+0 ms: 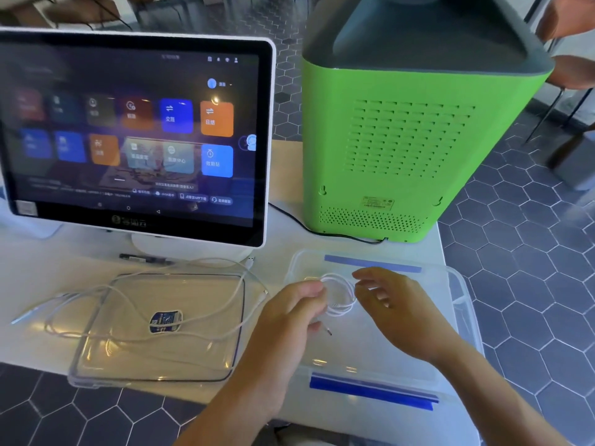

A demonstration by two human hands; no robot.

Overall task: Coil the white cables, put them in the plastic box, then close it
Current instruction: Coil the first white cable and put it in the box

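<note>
White table over hexagon-tiled floor; left hand pinches coiled cable above plastic box; right hand loose, holding nothing.

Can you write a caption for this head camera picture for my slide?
Left hand holds a coiled white cable over the open plastic box.

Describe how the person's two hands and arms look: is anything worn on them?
Both forearms are bare up to the picture's edge; no sleeve shows. The left hand and the right hand wear no gloves, and I see no ring, watch or bracelet on either wrist. The fingernails look short and unpainted, though the picture is slightly blurred there. No marks or bandages are visible.
</note>
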